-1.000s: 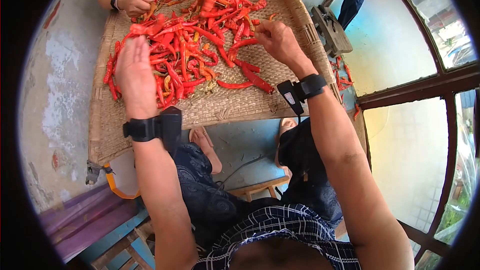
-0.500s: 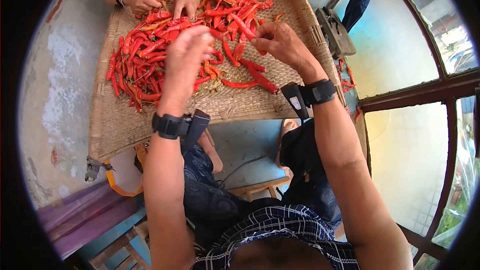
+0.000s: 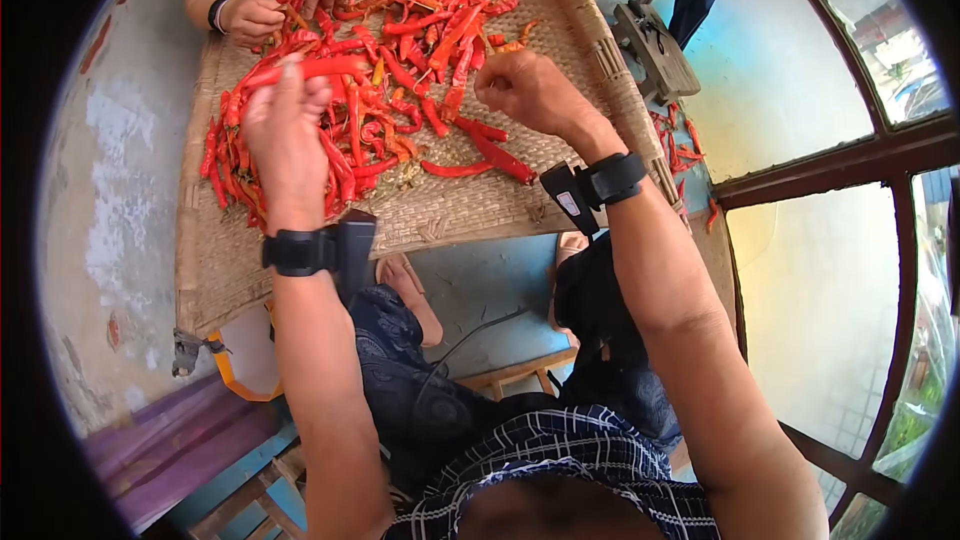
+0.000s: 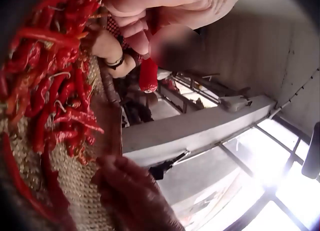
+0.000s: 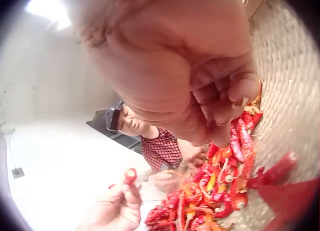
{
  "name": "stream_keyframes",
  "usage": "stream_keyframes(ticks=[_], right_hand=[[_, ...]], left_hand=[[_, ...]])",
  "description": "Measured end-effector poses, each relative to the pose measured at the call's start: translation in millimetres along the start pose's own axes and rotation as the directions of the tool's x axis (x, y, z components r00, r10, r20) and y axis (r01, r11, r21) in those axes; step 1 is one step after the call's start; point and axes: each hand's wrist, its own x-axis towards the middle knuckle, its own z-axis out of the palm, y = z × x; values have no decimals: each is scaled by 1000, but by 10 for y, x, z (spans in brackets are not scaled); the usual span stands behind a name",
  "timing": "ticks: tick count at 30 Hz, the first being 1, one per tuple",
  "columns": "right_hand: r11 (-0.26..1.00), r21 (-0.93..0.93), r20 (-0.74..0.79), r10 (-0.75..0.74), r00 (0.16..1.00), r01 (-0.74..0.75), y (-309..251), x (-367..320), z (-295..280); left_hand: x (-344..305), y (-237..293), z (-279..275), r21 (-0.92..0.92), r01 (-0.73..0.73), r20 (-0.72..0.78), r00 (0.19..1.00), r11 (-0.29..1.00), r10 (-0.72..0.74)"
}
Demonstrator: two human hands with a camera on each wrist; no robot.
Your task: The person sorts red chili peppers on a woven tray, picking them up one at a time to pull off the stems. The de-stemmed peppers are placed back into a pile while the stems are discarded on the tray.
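Observation:
My left hand (image 3: 285, 135) pinches a long red chili pepper (image 3: 335, 66) between thumb and fingers, above the left side of a heap of red chilies (image 3: 365, 125). The left wrist view shows the blunt end of that chili (image 4: 148, 77) sticking out past the fingers. To the right of the heap, my right hand (image 3: 535, 90) has its fingers curled in. From the right wrist, a small pale bit (image 5: 244, 102) shows at a fingertip; I cannot tell whether it is a stem or a nail. The chilies lie on a large woven tray (image 3: 440, 225).
Across the tray, another person's hands (image 3: 252, 18) work in the far side of the heap. A wooden stool-like piece (image 3: 660, 55) and more chilies (image 3: 680, 140) are beyond the tray's right edge, beside the window. A peeling wall (image 3: 110, 170) stands on the left.
My left hand swung right towards my right hand, then back left, now with a chili. The right hand stayed near the heap's right side. The other person's raised hand came down to the chilies.

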Motion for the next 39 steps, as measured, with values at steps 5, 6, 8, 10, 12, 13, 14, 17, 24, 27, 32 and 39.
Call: stream_keyframes(ticks=[5,6,8,10,12,13,14,17,24,27,32,39], right_hand=[[912,-406,224,155,962,-52,-42,-37,141],[850,-526,224,173,959,-31,-56,-47,166],[826,-563,247,206,947,-33,-75,-8,192],[796,-604,264,239,934,-33,-73,28,145],[859,-501,215,240,947,-104,-73,16,16],[874,-478,221,212,952,-84,-114,10,-57],[874,-480,226,211,951,-79,-110,-14,-92],[990,-119,116,82,990,-69,-151,-64,-183],[998,59,85,-34,996,29,-312,-63,-171],[943,333,77,-30,997,3,-445,-74,-210],[912,398,-90,149,985,-102,-133,92,-20],[848,-513,158,-62,985,136,36,127,328]], left_hand=[[182,93,-370,97,-143,-222,962,985,161],[165,133,-348,99,-141,-224,961,985,160],[136,208,-310,421,-199,-277,901,885,334],[34,267,-173,401,-190,-259,915,896,310],[13,251,-149,592,-155,-174,934,791,313],[0,206,-138,688,-233,-34,936,687,351],[-11,150,-113,666,-330,139,936,669,324],[-285,-20,250,568,-355,394,909,743,134],[-619,-312,567,592,-601,678,732,538,71],[-588,-224,624,611,-407,583,812,679,-37],[-336,-105,465,528,-193,274,960,827,49],[39,102,-31,368,-139,-185,958,919,219]])
